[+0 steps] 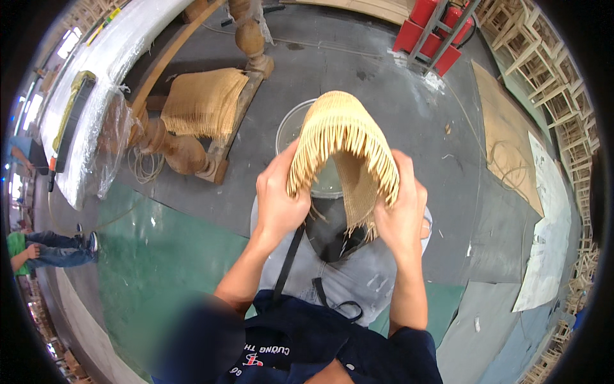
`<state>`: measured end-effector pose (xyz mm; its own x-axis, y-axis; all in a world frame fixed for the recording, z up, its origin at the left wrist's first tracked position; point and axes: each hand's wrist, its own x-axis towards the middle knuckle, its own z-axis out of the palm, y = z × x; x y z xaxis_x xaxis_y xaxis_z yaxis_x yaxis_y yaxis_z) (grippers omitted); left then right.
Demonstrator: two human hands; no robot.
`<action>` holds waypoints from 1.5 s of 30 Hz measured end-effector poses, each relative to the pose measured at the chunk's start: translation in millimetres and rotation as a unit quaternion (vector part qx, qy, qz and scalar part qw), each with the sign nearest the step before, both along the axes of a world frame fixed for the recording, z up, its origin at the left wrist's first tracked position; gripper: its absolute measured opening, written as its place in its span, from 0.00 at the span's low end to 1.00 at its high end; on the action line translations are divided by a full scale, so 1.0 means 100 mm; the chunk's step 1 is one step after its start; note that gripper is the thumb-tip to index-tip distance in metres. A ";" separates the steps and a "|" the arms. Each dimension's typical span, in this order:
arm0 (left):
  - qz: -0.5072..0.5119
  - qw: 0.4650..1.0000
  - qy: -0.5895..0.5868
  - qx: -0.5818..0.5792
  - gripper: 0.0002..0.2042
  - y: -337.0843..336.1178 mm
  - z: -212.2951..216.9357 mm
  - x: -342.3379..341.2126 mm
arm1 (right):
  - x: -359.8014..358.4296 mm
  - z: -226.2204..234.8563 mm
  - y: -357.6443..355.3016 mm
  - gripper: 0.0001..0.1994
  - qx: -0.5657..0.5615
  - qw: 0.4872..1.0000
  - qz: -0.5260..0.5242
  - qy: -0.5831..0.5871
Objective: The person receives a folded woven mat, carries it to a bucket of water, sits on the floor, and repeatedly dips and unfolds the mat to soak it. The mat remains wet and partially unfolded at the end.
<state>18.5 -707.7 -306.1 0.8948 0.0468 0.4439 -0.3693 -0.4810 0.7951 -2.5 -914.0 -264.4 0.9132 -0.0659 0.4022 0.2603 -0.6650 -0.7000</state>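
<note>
A tan woven panel with a fringe of loose strand ends (342, 121) is bent into an arch in front of me. My left hand (281, 191) grips its left edge, the fingers partly hidden behind it. On the opposite edge my right hand (400, 208) is closed round the panel. One end of the panel hangs down inside the arch toward my lap. Below and behind it stands a round clear-walled bucket (288, 131), largely covered by the panel. What the bucket holds is hard to make out.
To the left, a pile of similar woven panels (203, 102) lies by a turned wooden frame (185, 157). A plastic-wrapped white table (96, 54) stands beyond. Red fire extinguishers (435, 35) are at the far right, cardboard (505, 134) on the right floor. Another person (54, 249) stands far left.
</note>
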 end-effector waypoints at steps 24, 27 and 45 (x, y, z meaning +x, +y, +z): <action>0.036 0.979 -0.190 -0.060 0.26 -0.21 -0.14 0.48 | 0.29 -0.13 0.23 0.32 0.020 0.985 -0.017 -0.171; 0.015 0.970 -0.212 -0.118 0.29 -0.24 -0.49 0.92 | 0.80 -0.58 0.27 0.32 0.053 0.971 -0.001 -0.233; -0.236 0.922 0.248 -0.179 0.37 0.32 -1.32 0.95 | 0.93 -1.42 -0.07 0.59 0.146 0.964 0.161 0.156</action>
<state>113.4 -675.3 -437.8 0.9421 -0.3354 0.0052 -0.0176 -0.0340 0.9993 90.1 -920.6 -406.7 0.9787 0.1718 0.1122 0.1669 -0.3487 -0.9223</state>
